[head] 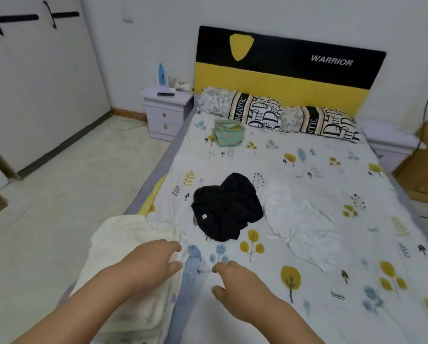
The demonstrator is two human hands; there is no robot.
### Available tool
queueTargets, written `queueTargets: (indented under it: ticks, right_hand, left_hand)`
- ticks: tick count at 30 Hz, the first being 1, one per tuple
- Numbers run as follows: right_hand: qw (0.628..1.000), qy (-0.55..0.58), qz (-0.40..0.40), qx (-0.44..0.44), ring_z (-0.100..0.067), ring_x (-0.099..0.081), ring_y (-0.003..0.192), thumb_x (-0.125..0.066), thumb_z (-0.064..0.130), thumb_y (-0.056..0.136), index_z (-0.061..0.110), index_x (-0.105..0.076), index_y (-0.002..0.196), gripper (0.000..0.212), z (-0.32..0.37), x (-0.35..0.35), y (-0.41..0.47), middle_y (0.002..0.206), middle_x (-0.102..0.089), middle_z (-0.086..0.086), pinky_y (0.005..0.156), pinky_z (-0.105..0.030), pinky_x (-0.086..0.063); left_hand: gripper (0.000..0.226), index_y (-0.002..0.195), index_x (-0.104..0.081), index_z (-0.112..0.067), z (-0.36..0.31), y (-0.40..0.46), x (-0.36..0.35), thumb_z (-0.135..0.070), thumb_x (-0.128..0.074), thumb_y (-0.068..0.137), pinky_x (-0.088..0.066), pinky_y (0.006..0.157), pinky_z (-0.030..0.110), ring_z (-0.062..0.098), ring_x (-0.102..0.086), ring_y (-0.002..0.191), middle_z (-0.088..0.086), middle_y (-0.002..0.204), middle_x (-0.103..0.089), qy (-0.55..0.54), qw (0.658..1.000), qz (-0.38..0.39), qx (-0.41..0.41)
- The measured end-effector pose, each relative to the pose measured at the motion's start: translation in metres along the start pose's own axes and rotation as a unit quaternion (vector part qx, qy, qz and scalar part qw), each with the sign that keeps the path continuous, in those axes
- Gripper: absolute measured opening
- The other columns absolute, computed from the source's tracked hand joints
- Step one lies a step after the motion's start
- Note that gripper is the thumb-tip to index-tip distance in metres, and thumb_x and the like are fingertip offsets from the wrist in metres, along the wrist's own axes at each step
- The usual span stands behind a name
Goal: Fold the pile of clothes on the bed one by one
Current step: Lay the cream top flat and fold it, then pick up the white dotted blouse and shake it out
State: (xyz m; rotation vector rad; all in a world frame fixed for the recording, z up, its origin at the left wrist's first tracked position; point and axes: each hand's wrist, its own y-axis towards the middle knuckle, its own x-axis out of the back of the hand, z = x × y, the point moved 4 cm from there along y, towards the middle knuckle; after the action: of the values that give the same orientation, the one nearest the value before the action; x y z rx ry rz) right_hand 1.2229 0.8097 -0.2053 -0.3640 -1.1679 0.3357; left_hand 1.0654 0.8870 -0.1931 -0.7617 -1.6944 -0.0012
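Note:
A crumpled black garment (226,207) lies in the middle of the bed (332,175). A rumpled white garment (297,212) sits just to its right, touching it. A cream garment (123,247) is spread at the bed's near left edge and hangs partly over the side. My left hand (155,259) rests on the cream garment's right edge, with cloth between fingers and thumb. My right hand (235,281) hovers low over the sheet next to a pale blue strip of cloth (191,271), its fingers loosely curled and holding nothing.
A small green pouch (229,132) stands near the two pillows (277,115) at the headboard. A white nightstand (167,112) is left of the bed and another low unit (391,145) is right of it. Open floor (59,194) and a wardrobe (34,83) lie to the left.

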Motion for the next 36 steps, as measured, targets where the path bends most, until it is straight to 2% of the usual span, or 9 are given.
queueTargets:
  ticks: [3,9,15,21,26,32,36]
  right_hand:
    - [1.000,-0.010,0.000,-0.026,-0.029,-0.047,0.118,-0.042,0.031,0.096,0.017,-0.039,0.135,0.042,-0.044,0.011,-0.017,0.132,-0.045,-0.009,0.093,-0.035,-0.040]
    - [0.997,-0.009,0.010,-0.078,-0.028,-0.045,0.120,-0.042,0.030,0.096,0.017,-0.038,0.137,0.043,-0.144,0.022,-0.041,0.134,-0.044,-0.009,0.094,-0.036,-0.040]
    - [0.993,-0.016,0.033,-0.110,-0.028,-0.047,0.117,-0.042,0.029,0.096,0.015,-0.041,0.133,0.040,-0.238,0.016,-0.044,0.129,-0.046,-0.011,0.092,-0.034,-0.040]
    - [0.988,-0.008,0.033,-0.148,-0.024,-0.044,0.119,-0.041,0.024,0.094,0.016,-0.042,0.131,0.037,-0.317,-0.001,-0.015,0.128,-0.046,-0.008,0.094,-0.033,-0.038]
    - [0.982,-0.007,0.020,-0.189,-0.024,-0.041,0.117,-0.039,0.020,0.093,0.017,-0.040,0.129,0.036,-0.374,-0.023,0.025,0.127,-0.042,-0.007,0.092,-0.032,-0.039]
    - [0.970,-0.009,-0.052,-0.236,-0.022,-0.040,0.118,-0.036,0.017,0.095,0.020,-0.032,0.136,0.041,-0.435,-0.042,0.092,0.131,-0.037,-0.006,0.092,-0.030,-0.038]
    - [0.967,-0.030,-0.081,-0.239,-0.024,-0.035,0.123,-0.038,0.024,0.095,0.023,-0.019,0.143,0.052,-0.461,-0.061,0.141,0.143,-0.024,-0.010,0.096,-0.031,-0.036]
  left_hand:
    - [0.039,0.132,-0.043,-0.025,-0.043,0.016,-0.010,-0.038,-0.042,0.095,-0.037,0.093,0.022,0.013,-0.049,0.118,-0.004,0.131,-0.051,0.000,1.000,0.007,-0.029]
    - [0.042,0.135,-0.039,-0.027,-0.126,0.058,-0.042,-0.041,-0.040,0.096,-0.034,0.095,0.021,0.013,-0.046,0.122,-0.004,0.135,-0.048,0.019,0.998,0.024,-0.052]
    - [0.038,0.134,-0.040,-0.028,-0.183,0.102,-0.084,-0.040,-0.039,0.097,-0.037,0.093,0.020,0.010,-0.048,0.119,-0.006,0.131,-0.051,0.003,0.999,0.033,-0.043]
    - [0.035,0.130,-0.043,-0.029,-0.209,0.152,-0.136,-0.036,-0.039,0.097,-0.037,0.088,0.018,0.008,-0.049,0.113,-0.008,0.127,-0.052,-0.017,0.999,0.045,-0.024]
    - [0.036,0.131,-0.042,-0.029,-0.216,0.207,-0.177,-0.033,-0.040,0.096,-0.038,0.091,0.019,0.009,-0.048,0.116,-0.008,0.130,-0.049,-0.015,0.999,0.048,-0.018]
    - [0.040,0.135,-0.040,-0.023,-0.231,0.296,-0.222,-0.023,-0.040,0.094,-0.039,0.094,0.024,0.014,-0.042,0.119,-0.003,0.134,-0.042,-0.005,0.999,0.028,-0.027]
    - [0.047,0.138,-0.034,-0.019,-0.245,0.351,-0.252,-0.017,-0.041,0.092,-0.032,0.102,0.029,0.020,-0.032,0.129,0.003,0.144,-0.030,0.018,0.999,0.017,-0.038]
